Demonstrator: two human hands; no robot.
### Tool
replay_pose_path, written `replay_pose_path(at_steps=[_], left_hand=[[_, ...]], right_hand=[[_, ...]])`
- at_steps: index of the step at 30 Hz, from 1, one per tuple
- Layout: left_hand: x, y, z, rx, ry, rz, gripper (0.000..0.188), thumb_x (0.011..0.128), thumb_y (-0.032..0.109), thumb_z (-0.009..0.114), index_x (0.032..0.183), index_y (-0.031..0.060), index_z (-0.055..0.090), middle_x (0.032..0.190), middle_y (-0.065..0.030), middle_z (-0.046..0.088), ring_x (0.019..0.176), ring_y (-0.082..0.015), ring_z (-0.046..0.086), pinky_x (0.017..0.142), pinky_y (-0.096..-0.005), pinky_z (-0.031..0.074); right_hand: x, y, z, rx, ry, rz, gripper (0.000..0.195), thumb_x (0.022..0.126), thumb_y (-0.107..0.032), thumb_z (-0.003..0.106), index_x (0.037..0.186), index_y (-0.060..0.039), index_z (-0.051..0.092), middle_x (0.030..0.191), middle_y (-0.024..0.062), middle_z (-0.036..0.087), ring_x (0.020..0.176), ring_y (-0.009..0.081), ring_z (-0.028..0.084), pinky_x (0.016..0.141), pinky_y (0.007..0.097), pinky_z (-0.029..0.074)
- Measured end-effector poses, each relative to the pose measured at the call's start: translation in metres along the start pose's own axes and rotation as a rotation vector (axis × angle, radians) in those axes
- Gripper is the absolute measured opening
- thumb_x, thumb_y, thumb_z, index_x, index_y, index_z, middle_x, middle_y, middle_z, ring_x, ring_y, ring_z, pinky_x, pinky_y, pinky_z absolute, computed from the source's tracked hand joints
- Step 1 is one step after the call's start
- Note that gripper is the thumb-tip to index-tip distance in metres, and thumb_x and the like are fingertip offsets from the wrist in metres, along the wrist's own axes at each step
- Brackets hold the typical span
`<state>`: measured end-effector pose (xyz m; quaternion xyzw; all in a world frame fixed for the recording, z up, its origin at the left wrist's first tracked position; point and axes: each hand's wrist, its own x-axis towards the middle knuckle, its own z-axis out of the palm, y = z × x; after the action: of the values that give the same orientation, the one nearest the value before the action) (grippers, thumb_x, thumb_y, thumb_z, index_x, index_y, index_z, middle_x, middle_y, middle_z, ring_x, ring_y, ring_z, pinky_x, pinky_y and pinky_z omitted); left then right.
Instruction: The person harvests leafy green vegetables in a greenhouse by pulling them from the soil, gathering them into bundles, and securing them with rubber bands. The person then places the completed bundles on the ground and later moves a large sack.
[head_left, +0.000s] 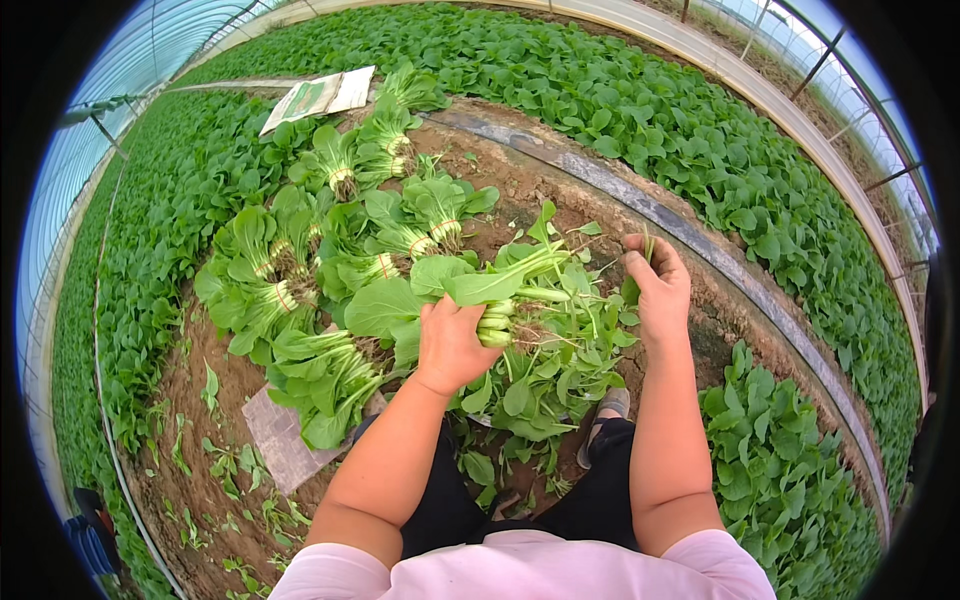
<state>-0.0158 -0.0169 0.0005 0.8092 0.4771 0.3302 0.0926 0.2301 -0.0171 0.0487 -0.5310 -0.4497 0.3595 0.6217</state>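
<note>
My left hand (455, 341) is closed around several leafy green plants (495, 322) with pale stalks and thin roots, over a heap of loose leaves (555, 382) between my legs. To its right, my right hand (651, 262) is raised above the soil, a small green leaf (631, 289) pinched between thumb and fingers. Left of and beyond my left hand lie bunches of greens tied with red bands (281, 296), their roots still on. Another pile of greens (326, 379) lies close to my left forearm; no band shows on it.
A greyish board (289, 442) lies on the soil at the left. A printed sack (319, 97) rests beyond the bunches. A dark flat strip (600, 176) curves along the soil on the right. Dense rows of greens (795, 465) surround the bare soil, under a plastic tunnel cover (82, 180).
</note>
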Motion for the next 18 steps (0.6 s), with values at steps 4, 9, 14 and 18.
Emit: replay_pose_path(at_steps=[4, 9, 14, 18], left_hand=[[0.001, 0.014, -0.003, 0.068, 0.011, 0.051, 0.05, 0.054, 0.018, 0.074, 0.102, 0.0156, 0.061, 0.11, -0.0059, 0.054, 0.091, -0.0259, 0.055, 0.07, -0.037, 0.038], [-0.004, 0.019, 0.009, 0.132, 0.0, 0.136, 0.047, 0.057, 0.02, 0.073, 0.102, 0.0173, 0.061, 0.113, -0.0047, 0.052, 0.089, -0.0228, 0.056, 0.07, -0.0363, 0.036], [-0.002, 0.026, 0.004, 0.102, 0.004, 0.119, 0.043, 0.056, 0.019, 0.073, 0.097, 0.0173, 0.06, 0.113, -0.0061, 0.052, 0.083, -0.0235, 0.058, 0.069, -0.0354, 0.035], [-0.001, 0.027, 0.004, 0.079, 0.039, 0.139, 0.043, 0.055, 0.017, 0.073, 0.096, 0.0168, 0.059, 0.113, -0.0064, 0.051, 0.083, -0.0245, 0.057, 0.069, -0.0361, 0.035]], right_hand=[[-0.012, -0.001, 0.007, -0.348, -0.364, -0.134, 0.089, 0.062, -0.025, 0.075, 0.136, -0.0037, 0.031, 0.131, 0.0147, 0.041, 0.122, 0.0277, 0.038, 0.105, 0.0382, 0.026], [-0.021, 0.005, 0.022, -0.617, -0.254, -0.118, 0.045, 0.074, -0.018, 0.065, 0.114, -0.0033, 0.051, 0.108, 0.0163, 0.054, 0.097, 0.0262, 0.055, 0.084, 0.034, 0.042], [-0.013, 0.016, 0.026, -0.497, 0.05, -0.1, 0.013, 0.086, -0.012, 0.054, 0.093, -0.0009, 0.057, 0.073, 0.0114, 0.059, 0.063, 0.0195, 0.053, 0.063, 0.03, 0.043], [-0.001, 0.024, 0.026, -0.095, 0.156, 0.049, 0.015, 0.09, -0.015, 0.052, 0.086, -0.0027, 0.059, 0.07, 0.0013, 0.058, 0.063, 0.0117, 0.049, 0.061, 0.0253, 0.041]])
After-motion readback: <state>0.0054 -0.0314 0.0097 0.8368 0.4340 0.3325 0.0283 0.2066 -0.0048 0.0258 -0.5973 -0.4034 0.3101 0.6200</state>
